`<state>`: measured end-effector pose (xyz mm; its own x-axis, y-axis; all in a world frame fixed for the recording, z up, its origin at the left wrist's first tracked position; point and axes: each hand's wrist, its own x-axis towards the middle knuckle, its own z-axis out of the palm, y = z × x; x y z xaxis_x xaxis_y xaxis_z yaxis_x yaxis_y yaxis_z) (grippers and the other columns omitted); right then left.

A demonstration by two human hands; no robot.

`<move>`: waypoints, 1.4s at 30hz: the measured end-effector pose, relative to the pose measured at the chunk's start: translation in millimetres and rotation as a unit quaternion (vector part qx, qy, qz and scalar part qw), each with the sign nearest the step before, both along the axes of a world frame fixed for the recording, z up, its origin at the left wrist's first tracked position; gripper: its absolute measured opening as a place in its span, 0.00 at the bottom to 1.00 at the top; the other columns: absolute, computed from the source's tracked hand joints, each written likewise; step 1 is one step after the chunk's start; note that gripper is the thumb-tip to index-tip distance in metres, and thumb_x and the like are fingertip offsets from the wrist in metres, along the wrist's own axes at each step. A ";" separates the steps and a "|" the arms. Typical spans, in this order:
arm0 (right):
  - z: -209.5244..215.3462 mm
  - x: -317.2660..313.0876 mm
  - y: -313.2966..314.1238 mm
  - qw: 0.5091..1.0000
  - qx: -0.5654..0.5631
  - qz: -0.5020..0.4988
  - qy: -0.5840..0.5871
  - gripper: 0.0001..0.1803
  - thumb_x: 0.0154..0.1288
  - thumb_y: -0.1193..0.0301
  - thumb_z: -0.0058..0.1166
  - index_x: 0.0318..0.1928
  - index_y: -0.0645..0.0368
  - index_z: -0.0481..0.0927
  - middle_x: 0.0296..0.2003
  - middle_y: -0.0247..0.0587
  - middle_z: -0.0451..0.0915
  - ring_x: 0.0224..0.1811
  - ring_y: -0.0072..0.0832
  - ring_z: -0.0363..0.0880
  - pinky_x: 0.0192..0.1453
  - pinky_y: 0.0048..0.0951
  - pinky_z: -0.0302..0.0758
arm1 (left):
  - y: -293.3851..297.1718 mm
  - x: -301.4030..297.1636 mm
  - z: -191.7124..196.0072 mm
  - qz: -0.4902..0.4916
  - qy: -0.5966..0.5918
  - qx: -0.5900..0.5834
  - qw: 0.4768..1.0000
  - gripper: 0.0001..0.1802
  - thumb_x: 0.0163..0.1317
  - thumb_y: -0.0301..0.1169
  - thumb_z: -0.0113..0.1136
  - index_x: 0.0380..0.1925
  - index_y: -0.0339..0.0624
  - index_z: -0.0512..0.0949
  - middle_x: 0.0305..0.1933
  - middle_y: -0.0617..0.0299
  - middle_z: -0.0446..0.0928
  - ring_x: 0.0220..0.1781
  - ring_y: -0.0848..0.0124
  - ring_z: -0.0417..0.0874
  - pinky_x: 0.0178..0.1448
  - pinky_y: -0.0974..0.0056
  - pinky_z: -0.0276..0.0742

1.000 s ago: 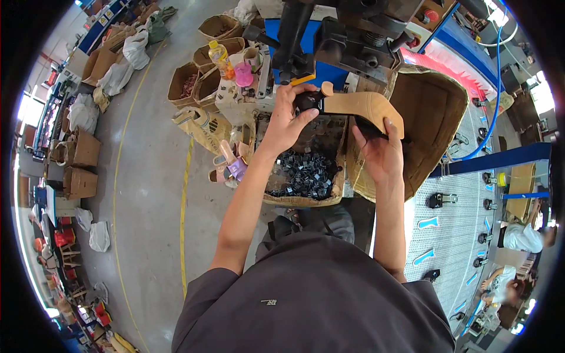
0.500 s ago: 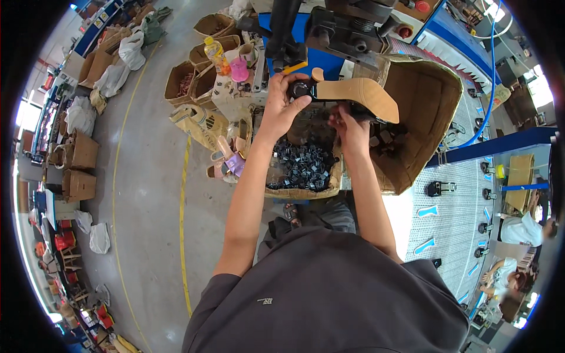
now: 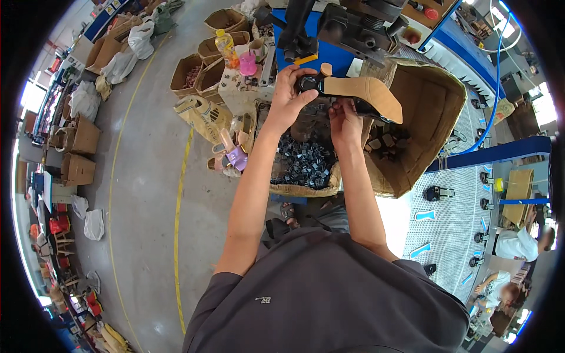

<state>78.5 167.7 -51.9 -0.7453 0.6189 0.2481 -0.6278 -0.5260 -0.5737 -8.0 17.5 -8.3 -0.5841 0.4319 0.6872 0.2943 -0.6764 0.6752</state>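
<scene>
We hold the tan shoe sole (image 3: 368, 94) above the crate: left hand (image 3: 286, 94) fingers (image 3: 306, 97) pinching its black heel (image 3: 309, 84), right hand (image 3: 344, 120) fingers gripping beneath.

The shoe sole (image 3: 368, 94) at upper centre of the frame looks like matt tan leather or board, smooth on its face, with a glossy black heel (image 3: 309, 84) that seems plastic. Below it, a sack (image 3: 306, 189) of coarse woven cloth holds shiny dark heel pieces (image 3: 303, 165). The 2 big cartons (image 3: 429, 100) to the right are rough brown cardboard. The floor (image 3: 141, 194) on the left is smooth grey concrete. The person's shirt (image 3: 329, 294) at the bottom is matt dark cloth.
</scene>
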 end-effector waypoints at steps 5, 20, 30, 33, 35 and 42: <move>12.4 12.4 -5.6 0.999 0.034 0.006 -0.012 0.11 0.69 0.77 0.57 0.49 0.53 0.76 0.38 0.31 0.79 0.41 0.25 0.78 0.47 0.32 0.76 | -1.6 -0.8 -5.6 0.009 0.006 0.003 1.000 0.37 0.61 0.26 0.69 0.64 0.42 0.56 0.62 0.50 0.70 0.62 0.67 0.72 0.65 0.63 0.71; 0.8 21.3 0.8 0.992 0.057 0.099 -0.052 0.23 0.69 0.72 0.57 0.63 0.59 0.71 0.49 0.38 0.80 0.46 0.29 0.78 0.54 0.36 0.75 | -2.8 -1.7 -6.5 0.031 -0.011 0.014 0.999 0.40 0.61 0.27 0.70 0.66 0.39 0.54 0.62 0.50 0.70 0.62 0.67 0.73 0.65 0.64 0.71; -83.3 147.9 -23.3 0.954 0.101 0.121 -0.253 0.20 0.71 0.72 0.55 0.61 0.64 0.74 0.49 0.41 0.81 0.48 0.28 0.79 0.53 0.34 0.76 | 18.7 -3.5 -31.9 -0.065 -0.144 0.111 0.981 0.32 0.52 0.20 0.73 0.57 0.42 0.70 0.53 0.66 0.76 0.54 0.74 0.77 0.62 0.66 0.71; -105.2 170.9 -33.0 0.938 0.107 0.142 -0.298 0.19 0.72 0.72 0.55 0.61 0.63 0.75 0.49 0.39 0.82 0.47 0.26 0.80 0.54 0.31 0.76 | 14.4 -6.8 -25.7 -0.074 -0.153 0.103 0.980 0.29 0.50 0.19 0.73 0.53 0.44 0.73 0.49 0.69 0.76 0.52 0.75 0.77 0.61 0.66 0.72; -110.7 179.3 -38.3 0.927 0.123 0.162 -0.315 0.19 0.72 0.71 0.54 0.61 0.63 0.76 0.49 0.38 0.82 0.47 0.24 0.80 0.54 0.27 0.76 | 12.7 -9.2 -24.3 -0.075 -0.148 0.110 0.980 0.29 0.51 0.17 0.72 0.53 0.45 0.74 0.50 0.70 0.77 0.52 0.75 0.77 0.61 0.66 0.72; -109.5 208.2 -22.2 0.904 0.167 0.132 -0.370 0.19 0.71 0.72 0.55 0.60 0.63 0.76 0.48 0.37 0.82 0.48 0.24 0.81 0.54 0.24 0.74 | 6.6 -7.3 -22.4 -0.072 -0.154 0.119 0.978 0.30 0.50 0.15 0.71 0.54 0.46 0.74 0.50 0.70 0.77 0.53 0.75 0.77 0.62 0.65 0.72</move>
<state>286.7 145.5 -161.4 -0.8944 0.3785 -0.2385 0.1145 -0.3218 -0.9399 -15.3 24.1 -30.7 -0.7237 0.3738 0.5801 -0.0078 -0.8450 0.5348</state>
